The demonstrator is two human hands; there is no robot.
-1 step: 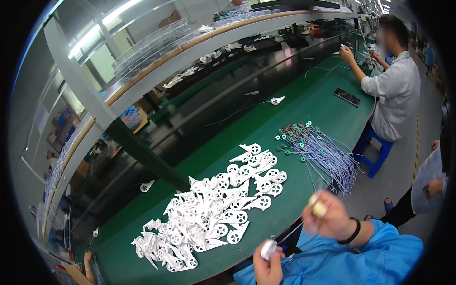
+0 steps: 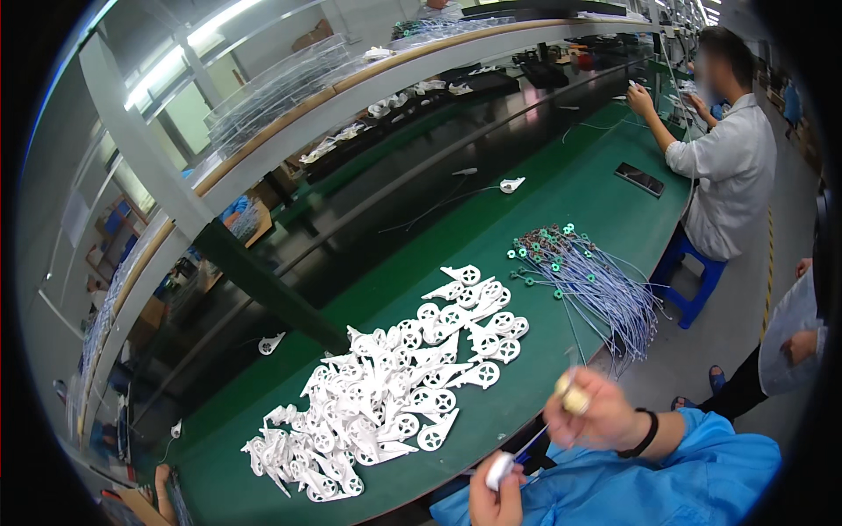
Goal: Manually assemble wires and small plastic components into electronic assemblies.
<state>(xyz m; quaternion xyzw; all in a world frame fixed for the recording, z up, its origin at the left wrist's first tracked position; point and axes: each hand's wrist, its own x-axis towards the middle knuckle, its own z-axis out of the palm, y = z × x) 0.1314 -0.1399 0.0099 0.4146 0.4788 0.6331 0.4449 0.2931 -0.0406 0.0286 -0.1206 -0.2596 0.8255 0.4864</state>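
Note:
At the table's near edge, my left hand (image 2: 494, 498) is closed on a small white plastic part (image 2: 500, 471), held between thumb and fingers. A little farther right and higher, my right hand (image 2: 594, 412), with a black band at the wrist, pinches a small pale-yellow round piece (image 2: 574, 398); motion blurs its detail. A thin pale strand (image 2: 531, 444) runs between the two hands. Nearest to my left hand is a large heap of white plastic housings (image 2: 377, 394) with spoked round ends. Beyond my right hand lies a bundle of grey-blue cables (image 2: 610, 307) with green and brown ends.
The green table (image 2: 517, 399) stretches away to the right, with a black phone (image 2: 640, 179) and a lone white housing (image 2: 512, 185) on it. A dark post (image 2: 267, 285) and shelf (image 2: 351, 83) stand behind. A co-worker (image 2: 724, 158) sits at the far right on a blue stool (image 2: 693, 279).
My right hand, with the yellow piece, has moved slightly to the left and down. The white part in my left hand has shifted and tilted a little. The heap and cables lie as before.

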